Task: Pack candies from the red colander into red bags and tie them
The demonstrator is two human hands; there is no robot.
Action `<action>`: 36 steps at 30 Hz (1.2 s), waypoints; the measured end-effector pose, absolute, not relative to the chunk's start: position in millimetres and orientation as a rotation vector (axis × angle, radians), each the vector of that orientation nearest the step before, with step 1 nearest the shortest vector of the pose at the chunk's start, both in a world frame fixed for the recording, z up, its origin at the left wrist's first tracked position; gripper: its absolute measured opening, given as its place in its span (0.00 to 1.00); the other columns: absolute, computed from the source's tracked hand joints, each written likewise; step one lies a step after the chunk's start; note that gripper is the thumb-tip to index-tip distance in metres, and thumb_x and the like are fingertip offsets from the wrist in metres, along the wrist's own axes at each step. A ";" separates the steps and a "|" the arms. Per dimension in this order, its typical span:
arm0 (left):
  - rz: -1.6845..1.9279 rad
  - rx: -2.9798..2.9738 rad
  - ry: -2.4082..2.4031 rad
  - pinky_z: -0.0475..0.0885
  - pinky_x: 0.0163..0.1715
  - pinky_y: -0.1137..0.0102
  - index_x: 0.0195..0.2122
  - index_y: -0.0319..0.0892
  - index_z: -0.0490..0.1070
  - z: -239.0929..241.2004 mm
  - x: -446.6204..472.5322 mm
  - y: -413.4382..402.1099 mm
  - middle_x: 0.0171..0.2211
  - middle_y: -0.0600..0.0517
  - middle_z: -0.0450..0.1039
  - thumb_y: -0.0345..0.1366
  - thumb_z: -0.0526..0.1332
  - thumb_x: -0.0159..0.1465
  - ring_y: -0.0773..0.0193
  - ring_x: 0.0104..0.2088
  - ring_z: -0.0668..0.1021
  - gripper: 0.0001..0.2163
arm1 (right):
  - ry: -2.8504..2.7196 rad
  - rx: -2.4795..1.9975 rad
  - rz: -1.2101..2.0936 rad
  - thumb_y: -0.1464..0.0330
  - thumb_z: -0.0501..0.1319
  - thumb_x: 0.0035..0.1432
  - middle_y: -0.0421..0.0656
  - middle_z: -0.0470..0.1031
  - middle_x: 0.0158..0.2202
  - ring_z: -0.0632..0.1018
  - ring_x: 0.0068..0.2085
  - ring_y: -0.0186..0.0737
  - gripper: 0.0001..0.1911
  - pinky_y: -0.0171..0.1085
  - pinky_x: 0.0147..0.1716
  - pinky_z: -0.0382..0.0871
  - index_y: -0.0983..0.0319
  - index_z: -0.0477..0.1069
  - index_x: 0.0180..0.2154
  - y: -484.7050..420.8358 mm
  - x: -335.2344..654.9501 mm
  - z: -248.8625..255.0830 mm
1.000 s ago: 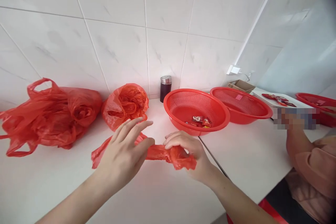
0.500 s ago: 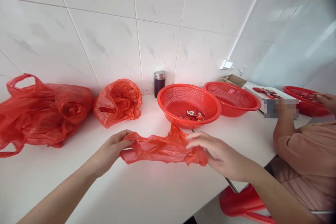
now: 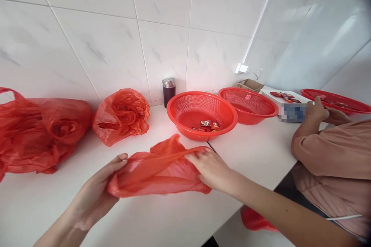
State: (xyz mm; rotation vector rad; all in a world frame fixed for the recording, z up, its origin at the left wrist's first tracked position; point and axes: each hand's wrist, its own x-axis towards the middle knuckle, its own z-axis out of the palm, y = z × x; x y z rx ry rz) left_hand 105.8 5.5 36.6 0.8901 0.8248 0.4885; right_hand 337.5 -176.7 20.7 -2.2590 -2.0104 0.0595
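A thin red plastic bag [image 3: 158, 170] is stretched between my two hands just above the white countertop [image 3: 162, 220]. My left hand [image 3: 97, 193] grips its left end with fingers curled around the film. My right hand [image 3: 210, 168] pinches the bag's upper right edge, pulling its mouth apart. Behind the bag stands a red mesh basket [image 3: 202, 114] with a few wrapped candies [image 3: 208, 125] in it.
A knotted red bag [image 3: 121, 115] and a large pile of red bags [image 3: 37, 133] lie at the left by the tiled wall. A dark jar [image 3: 168, 92] and a second red basket [image 3: 247, 105] stand behind. A person in a pink sleeve [image 3: 333, 158] works at right.
The bag was a twisted strip a second ago; now it is pulled wide and its mouth is spreading. My left hand moved down and left, and the camera view shifted right.
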 end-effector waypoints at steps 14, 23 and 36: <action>0.402 2.963 0.393 0.77 0.38 0.59 0.49 0.63 0.76 -0.4 117.0 -2.0 0.67 0.52 0.57 0.39 0.59 0.63 0.48 0.51 0.74 0.15 | -2.185 -1.961 0.441 0.75 0.64 0.50 0.35 0.79 0.27 0.75 0.32 0.39 0.16 0.42 0.47 0.60 0.53 0.79 0.40 -176.3 351.0 47.9; 0.449 3.117 0.398 0.64 0.57 0.47 0.47 0.55 0.76 -32.1 141.0 -12.7 0.60 0.47 0.68 0.24 0.51 0.64 0.46 0.55 0.74 0.21 | -2.154 -1.871 0.375 0.78 0.55 0.54 0.33 0.67 0.17 0.59 0.20 0.30 0.15 0.45 0.49 0.59 0.60 0.68 0.19 -176.1 350.0 30.2; 0.245 2.746 0.767 0.71 0.25 0.70 0.49 0.50 0.71 -1.6 130.1 33.8 0.64 0.48 0.60 0.29 0.49 0.59 0.63 0.30 0.79 0.20 | -2.128 -2.275 0.608 0.73 0.66 0.44 0.39 0.74 0.25 0.74 0.27 0.42 0.25 0.36 0.27 0.64 0.57 0.72 0.48 -180.3 354.6 48.8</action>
